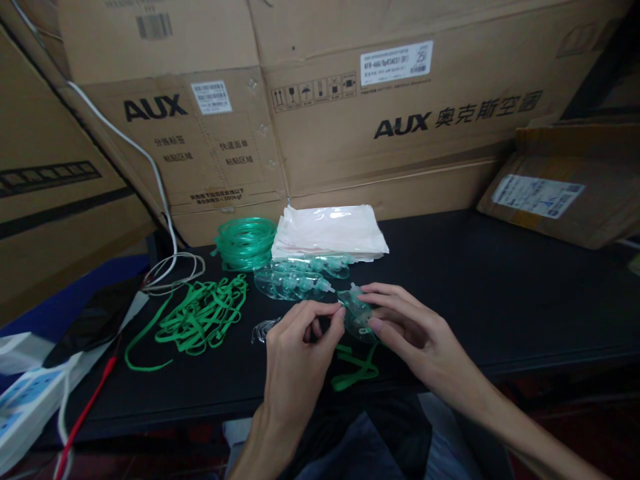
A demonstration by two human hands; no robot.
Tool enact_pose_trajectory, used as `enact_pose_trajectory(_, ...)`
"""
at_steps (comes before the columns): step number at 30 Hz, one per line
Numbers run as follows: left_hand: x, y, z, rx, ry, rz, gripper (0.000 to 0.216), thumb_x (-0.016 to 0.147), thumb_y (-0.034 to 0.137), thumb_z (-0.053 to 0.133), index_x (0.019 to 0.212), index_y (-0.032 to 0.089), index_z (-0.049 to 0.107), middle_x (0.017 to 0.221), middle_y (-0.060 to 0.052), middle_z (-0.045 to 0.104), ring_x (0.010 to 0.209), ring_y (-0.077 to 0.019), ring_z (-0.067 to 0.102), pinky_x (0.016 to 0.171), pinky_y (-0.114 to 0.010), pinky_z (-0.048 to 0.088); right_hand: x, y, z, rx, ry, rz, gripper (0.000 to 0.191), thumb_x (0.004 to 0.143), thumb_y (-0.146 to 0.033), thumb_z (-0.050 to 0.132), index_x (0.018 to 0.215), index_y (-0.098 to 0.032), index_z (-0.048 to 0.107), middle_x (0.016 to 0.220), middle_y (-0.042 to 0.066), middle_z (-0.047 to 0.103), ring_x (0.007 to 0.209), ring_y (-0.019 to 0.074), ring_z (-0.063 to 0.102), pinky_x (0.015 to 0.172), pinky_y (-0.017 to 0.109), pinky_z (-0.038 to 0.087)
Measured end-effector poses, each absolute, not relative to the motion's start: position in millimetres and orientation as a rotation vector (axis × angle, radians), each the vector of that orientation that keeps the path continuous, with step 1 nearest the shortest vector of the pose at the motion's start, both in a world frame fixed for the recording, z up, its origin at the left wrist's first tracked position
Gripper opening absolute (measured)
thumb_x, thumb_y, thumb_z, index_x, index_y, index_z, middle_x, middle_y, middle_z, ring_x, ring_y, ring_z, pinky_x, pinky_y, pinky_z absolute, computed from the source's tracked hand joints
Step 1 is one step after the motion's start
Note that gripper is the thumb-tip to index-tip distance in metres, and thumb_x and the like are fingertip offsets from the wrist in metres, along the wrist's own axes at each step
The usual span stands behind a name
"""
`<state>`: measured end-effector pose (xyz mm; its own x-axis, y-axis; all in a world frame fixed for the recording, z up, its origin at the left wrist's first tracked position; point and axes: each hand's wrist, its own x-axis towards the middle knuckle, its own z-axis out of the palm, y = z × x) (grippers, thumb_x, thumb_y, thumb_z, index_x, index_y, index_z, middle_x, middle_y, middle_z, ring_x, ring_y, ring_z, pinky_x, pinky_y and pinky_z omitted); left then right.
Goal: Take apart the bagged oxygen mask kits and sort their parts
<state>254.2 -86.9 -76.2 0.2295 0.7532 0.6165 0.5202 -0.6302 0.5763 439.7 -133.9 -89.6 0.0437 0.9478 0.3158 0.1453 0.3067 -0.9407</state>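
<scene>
Both hands meet over the front of a black table. My right hand grips a clear green-tinted plastic mask between thumb and fingers. My left hand pinches at the mask's left edge, where a green elastic strap hangs down from it onto the table. A small clear clip-like piece lies just left of my left hand. What exactly the left fingertips pinch is too small to make out.
Behind the hands lie a row of more clear masks, a stack of plastic bags, a coil of green tubing and a heap of green straps. Cardboard boxes wall the back. Cables and a power strip sit left.
</scene>
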Motion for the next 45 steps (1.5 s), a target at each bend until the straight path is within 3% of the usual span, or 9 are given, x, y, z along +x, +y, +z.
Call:
enact_pose_trajectory(10,254.2,-87.4,-74.9,2.286,1.210,1.375,0.008,0.089,0.018,0.068,0.088,0.020,0.076,0.068,0.003,0.064,0.058,-0.0106,0.052,0.062,-0.022,0.043,439.2,-131.3,-93.0,-1.107,-1.409,0.773,0.025,0.094,-0.031,0.067,0.118,-0.027,0.074,0.138,0.008,0.055,0.111,0.0227,0.068,0.096,0.034,0.061)
enact_pose_trajectory(22,254.7,-84.4,-76.8,2.294,1.132,1.396,0.013,0.091,0.016,0.068,0.097,0.021,0.078,0.092,-0.003,0.074,0.076,-0.0153,0.066,0.072,-0.025,0.052,438.4,-131.7,-95.9,-1.146,-1.442,0.689,0.024,0.095,-0.029,0.067,0.118,-0.028,0.073,0.138,0.007,0.051,0.111,0.0228,0.068,0.098,0.037,0.061)
enact_pose_trajectory(37,249.5,-80.9,-82.1,2.306,1.006,1.400,0.020,0.090,0.008,0.069,0.101,0.022,0.079,0.096,0.000,0.079,0.086,-0.0153,0.071,0.083,-0.027,0.053,439.2,-129.6,-99.2,-1.082,-1.433,0.685,0.023,0.094,-0.025,0.068,0.116,-0.030,0.073,0.135,0.006,0.051,0.107,0.0204,0.069,0.095,0.034,0.062)
enact_pose_trajectory(45,247.0,-80.0,-82.3,2.123,1.017,1.313,0.023,0.089,0.014,0.073,0.108,0.025,0.079,0.088,0.002,0.078,0.080,-0.0138,0.070,0.074,-0.022,0.053,440.8,-131.3,-96.6,-1.085,-1.506,0.647,0.027,0.091,-0.022,0.070,0.116,-0.032,0.074,0.134,0.006,0.053,0.119,0.0247,0.064,0.096,0.036,0.061)
